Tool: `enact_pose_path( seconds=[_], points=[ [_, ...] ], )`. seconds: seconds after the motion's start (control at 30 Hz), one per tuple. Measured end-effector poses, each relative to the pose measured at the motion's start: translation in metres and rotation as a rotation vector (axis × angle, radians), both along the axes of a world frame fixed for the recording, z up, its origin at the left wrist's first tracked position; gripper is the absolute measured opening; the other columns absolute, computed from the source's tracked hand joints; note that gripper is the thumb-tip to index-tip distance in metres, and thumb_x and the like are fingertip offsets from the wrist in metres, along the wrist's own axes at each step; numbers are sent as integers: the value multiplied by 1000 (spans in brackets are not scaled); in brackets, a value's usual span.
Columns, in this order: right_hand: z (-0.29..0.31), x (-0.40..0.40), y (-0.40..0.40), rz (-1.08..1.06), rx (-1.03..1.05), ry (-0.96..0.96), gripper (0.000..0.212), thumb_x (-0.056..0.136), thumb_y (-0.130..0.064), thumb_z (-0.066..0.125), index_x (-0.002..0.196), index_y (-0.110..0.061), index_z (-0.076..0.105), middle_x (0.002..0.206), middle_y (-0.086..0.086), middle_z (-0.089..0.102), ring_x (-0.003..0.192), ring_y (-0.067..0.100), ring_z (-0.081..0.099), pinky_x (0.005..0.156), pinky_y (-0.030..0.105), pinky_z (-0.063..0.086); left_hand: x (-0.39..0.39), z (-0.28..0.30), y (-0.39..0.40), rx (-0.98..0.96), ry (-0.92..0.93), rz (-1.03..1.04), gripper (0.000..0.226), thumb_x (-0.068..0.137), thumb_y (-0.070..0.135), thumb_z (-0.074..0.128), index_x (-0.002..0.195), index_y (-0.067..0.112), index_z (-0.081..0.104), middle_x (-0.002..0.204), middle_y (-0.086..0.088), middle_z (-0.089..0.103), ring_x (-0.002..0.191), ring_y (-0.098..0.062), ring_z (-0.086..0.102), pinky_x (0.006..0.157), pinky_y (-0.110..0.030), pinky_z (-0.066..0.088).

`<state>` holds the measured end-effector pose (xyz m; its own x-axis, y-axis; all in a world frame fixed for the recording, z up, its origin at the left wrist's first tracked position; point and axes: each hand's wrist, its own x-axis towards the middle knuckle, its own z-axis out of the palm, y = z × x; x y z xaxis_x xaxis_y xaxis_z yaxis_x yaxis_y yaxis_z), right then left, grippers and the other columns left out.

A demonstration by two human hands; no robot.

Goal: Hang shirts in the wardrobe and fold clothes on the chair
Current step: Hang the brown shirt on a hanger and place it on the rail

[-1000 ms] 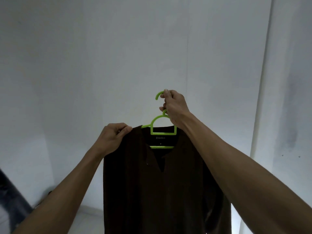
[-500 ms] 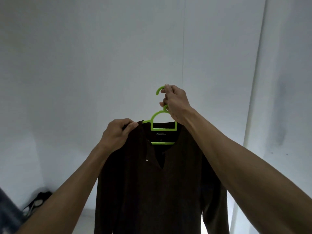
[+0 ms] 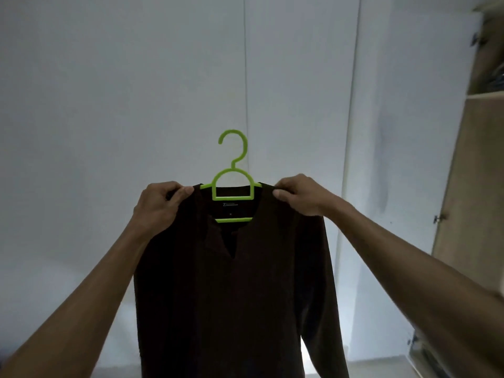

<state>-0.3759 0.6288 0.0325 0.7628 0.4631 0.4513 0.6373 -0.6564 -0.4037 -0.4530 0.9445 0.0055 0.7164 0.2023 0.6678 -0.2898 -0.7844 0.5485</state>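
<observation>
1. The dark brown shirt (image 3: 234, 282) is dead centre of the view, draped on a lime green hanger (image 3: 233, 197) and held up in the air in front of a plain white wall (image 3: 109, 105). It's not on any rail yet, and the hook sticks up free at 12 o'clock above the collar.

2. Left hand (image 3: 158, 205) is at 9 o'clock of the collar and right hand (image 3: 300, 196) at 3 o'clock. Both sets of fingers are curled and pinching the shoulder fabric, pretty much level with each other.

3. My guess is this is the "square it up" bit before hanging. I'd tug both shoulders evenly so the seams sit on the hanger arms and the V-neck stays centred. Then one hand needs to move to the hook before carrying it over, since holding only cloth could let the hanger tip out.

4. The hem and sleeves hang loose toward 6 o'clock, so watch they don't drag.

5. No counter in sight. The wardrobe (image 3: 474, 186) shows as a wooden panel with a shelf edge at 3 o'clock, far right. A pale strip of floor (image 3: 381, 369) runs along the bottom. The chair isn't visible.
</observation>
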Motion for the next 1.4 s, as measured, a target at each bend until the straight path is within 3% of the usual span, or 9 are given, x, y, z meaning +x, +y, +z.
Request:
enact_pose_path(
  seconds=[0.1,0.27,0.7,0.97,1.07,1.23,1.4],
  points=[
    [-12,-1,-10,-67,91,-54,22,102,-26,54,107,-14,72,89,-6,65,85,11,60,65,9,37,22,1,-10,19,-7,-50,32,92,54,59,84,27,73,77,7,71,77,-18,68,73,-45,57],
    [-22,-7,-53,-228,99,-49,23,103,-27,52,107,-14,71,87,-6,63,79,7,57,61,5,34,59,0,-56,82,11,-223,31,96,41,61,91,14,76,78,-5,71,77,-25,69,68,-33,51],
    [-40,-58,-259,-537,44,-49,19,104,-30,48,103,-20,64,96,0,62,89,18,57,72,29,41,92,-17,-268,117,89,-527,34,97,41,59,88,12,74,74,-8,68,70,-25,65,62,-27,44],
    [-24,-86,-365,-639,52,-81,16,104,-31,47,97,-26,61,90,-2,61,84,17,56,68,29,37,85,-9,-381,145,84,-576,37,97,45,56,83,15,74,71,-3,67,68,-18,63,63,-29,44],
    [-16,-91,-391,-661,59,-90,16,104,-31,46,95,-27,58,89,-3,60,84,17,56,67,30,39,89,0,-411,124,93,-607,39,96,47,56,82,15,73,70,-5,67,69,-23,63,63,-32,44],
    [-5,-91,-429,-709,67,-160,20,104,-26,47,105,-15,64,92,-3,57,85,15,51,71,30,35,102,14,-460,106,66,-665,35,97,43,57,82,16,72,70,-1,66,66,-14,60,60,-27,42],
    [3,-68,-458,-788,75,-214,18,104,-26,47,104,-15,61,92,0,55,85,18,47,72,31,34,126,30,-502,85,19,-691,33,98,41,56,81,16,70,71,1,65,68,-12,59,61,-25,43]
  ],
)
